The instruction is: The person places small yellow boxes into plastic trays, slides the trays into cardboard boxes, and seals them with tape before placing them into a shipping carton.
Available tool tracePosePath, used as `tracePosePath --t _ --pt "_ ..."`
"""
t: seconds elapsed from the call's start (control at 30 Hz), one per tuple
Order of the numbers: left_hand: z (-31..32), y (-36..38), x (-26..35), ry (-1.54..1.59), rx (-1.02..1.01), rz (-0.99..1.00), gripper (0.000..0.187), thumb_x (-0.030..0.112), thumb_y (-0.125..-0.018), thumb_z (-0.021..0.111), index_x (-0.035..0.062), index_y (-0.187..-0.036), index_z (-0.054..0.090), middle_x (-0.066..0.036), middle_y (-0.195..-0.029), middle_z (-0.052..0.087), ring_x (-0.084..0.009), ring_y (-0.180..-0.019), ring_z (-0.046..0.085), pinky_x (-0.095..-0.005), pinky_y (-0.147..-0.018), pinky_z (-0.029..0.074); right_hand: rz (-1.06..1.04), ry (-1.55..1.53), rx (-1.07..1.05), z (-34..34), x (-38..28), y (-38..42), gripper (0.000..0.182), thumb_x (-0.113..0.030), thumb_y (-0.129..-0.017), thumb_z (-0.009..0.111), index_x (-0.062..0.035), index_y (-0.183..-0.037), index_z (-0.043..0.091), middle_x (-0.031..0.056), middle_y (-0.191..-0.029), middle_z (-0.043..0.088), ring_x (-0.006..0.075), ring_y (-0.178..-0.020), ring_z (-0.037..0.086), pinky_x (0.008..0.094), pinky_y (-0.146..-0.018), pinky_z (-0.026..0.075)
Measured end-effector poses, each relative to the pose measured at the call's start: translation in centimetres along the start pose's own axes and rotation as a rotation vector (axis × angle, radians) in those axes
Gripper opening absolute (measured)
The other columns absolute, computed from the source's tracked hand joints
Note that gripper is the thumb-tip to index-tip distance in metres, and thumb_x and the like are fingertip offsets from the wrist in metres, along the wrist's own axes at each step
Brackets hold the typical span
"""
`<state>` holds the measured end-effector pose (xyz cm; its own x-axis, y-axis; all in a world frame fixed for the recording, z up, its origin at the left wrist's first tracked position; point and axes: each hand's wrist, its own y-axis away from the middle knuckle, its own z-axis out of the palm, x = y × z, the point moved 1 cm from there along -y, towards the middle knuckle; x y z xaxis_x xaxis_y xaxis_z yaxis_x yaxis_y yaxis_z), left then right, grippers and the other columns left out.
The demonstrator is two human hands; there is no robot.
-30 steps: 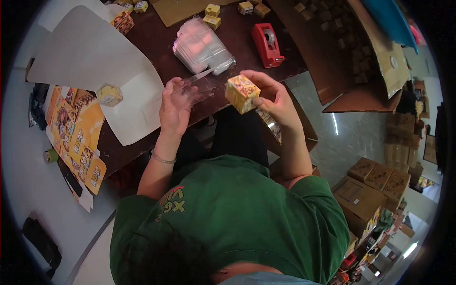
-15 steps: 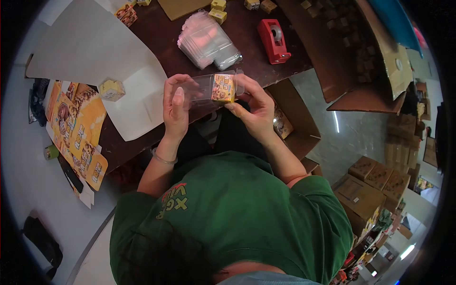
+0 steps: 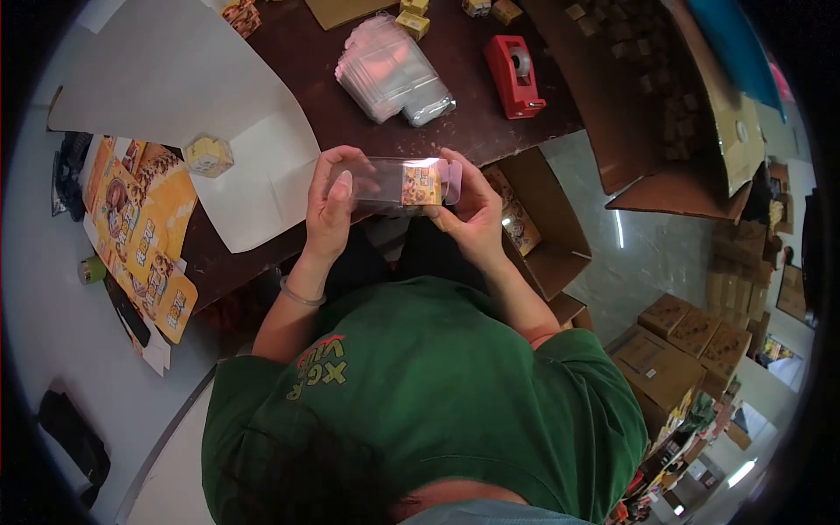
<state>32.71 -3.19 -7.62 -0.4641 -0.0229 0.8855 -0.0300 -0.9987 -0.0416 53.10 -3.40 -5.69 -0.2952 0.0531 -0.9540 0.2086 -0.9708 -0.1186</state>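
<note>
A clear plastic box [image 3: 385,185] lies sideways between my two hands, above the front edge of the table. At its right end, a small yellow printed box [image 3: 422,185] shows through the clear wall. My left hand [image 3: 328,210] grips the left end, thumb in front and fingers behind the plastic. My right hand [image 3: 477,217] holds the right end with thumb and fingers, beside a clear flap [image 3: 452,182] that sticks out. Left of my hands, another small yellow box in clear packaging [image 3: 208,156] sits on a large white sheet [image 3: 262,197].
A stack of flat clear plastic boxes [image 3: 385,74] and a red tape dispenser [image 3: 514,79] lie on the dark table [image 3: 464,131]. Printed orange card sheets [image 3: 131,227] are at left. An open carton [image 3: 560,227] stands below the table; a larger one [image 3: 647,188] is at right.
Both hands and the clear box have shifted slightly down and right in view. The clear flap at the right end now shows more plainly. Both hands keep their grip.
</note>
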Motion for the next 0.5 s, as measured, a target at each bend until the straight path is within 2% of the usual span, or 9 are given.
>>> tracePosePath --t 0.1,0.17,0.2,0.3,0.4,0.5 --pt "0.5 0.4 -0.2 0.110 0.047 -0.095 0.035 0.024 -0.098 0.049 0.0038 -0.127 0.046 -0.007 -0.117 0.052 -0.0161 -0.108 0.055 -0.0348 -0.091 0.048 -0.071 0.031 -0.013 0.0 0.1 0.2 0.061 0.002 -0.081 0.073 0.0002 -0.136 0.049 0.0090 -0.132 0.052 0.0167 -0.117 0.055 0.0326 -0.100 0.046" --pt "0.5 0.3 0.1 -0.004 0.026 -0.064 0.035 0.024 -0.099 0.048 0.0039 -0.127 0.046 -0.007 -0.117 0.052 -0.0159 -0.108 0.054 -0.0344 -0.091 0.048 -0.052 0.094 -0.001 -0.4 0.2 0.0 0.058 0.003 -0.081 0.072 0.0004 -0.135 0.051 0.0091 -0.133 0.050 0.0169 -0.117 0.055 0.0331 -0.101 0.046" --pt "0.4 0.4 0.2 -0.059 0.017 -0.049 0.034 0.024 -0.099 0.048 0.0040 -0.126 0.046 -0.006 -0.117 0.052 -0.0158 -0.108 0.054 -0.0342 -0.091 0.047 0.028 0.077 0.022 -0.5 0.4 0.1 0.055 0.002 -0.081 0.073 0.0009 -0.132 0.053 0.0084 -0.128 0.054 0.0168 -0.117 0.055 0.0327 -0.101 0.045" --pt "-0.2 0.9 0.0 -0.140 0.041 -0.085 0.033 0.023 -0.099 0.047 0.0039 -0.126 0.046 -0.006 -0.117 0.051 -0.0152 -0.107 0.054 -0.0331 -0.091 0.047 0.020 0.203 0.073 0.2 0.1 0.2 0.054 0.000 -0.081 0.074 0.0015 -0.130 0.053 0.0071 -0.122 0.059 0.0155 -0.113 0.057 0.0307 -0.100 0.045" --pt "0.0 1.2 -0.2 -0.170 0.082 -0.048 0.032 0.024 -0.100 0.047 0.0043 -0.126 0.046 -0.005 -0.116 0.052 -0.0142 -0.105 0.054 -0.0321 -0.090 0.047 0.076 0.147 0.063 0.1 0.6 0.1 0.045 -0.001 -0.083 0.073 0.0004 -0.125 0.056 0.0072 -0.120 0.060 0.0157 -0.112 0.057 0.0312 -0.100 0.043" --pt "0.4 1.2 0.2 -0.070 0.134 -0.096 0.032 0.027 -0.100 0.050 0.0040 -0.123 0.051 -0.003 -0.111 0.054 -0.0104 -0.101 0.052 -0.0263 -0.088 0.046 -0.132 0.576 0.027 -0.2 -0.9 0.0 0.037 -0.004 -0.081 0.074 -0.0013 -0.117 0.065 0.0092 -0.112 0.065 0.0188 -0.105 0.062 0.0302 -0.097 0.046"
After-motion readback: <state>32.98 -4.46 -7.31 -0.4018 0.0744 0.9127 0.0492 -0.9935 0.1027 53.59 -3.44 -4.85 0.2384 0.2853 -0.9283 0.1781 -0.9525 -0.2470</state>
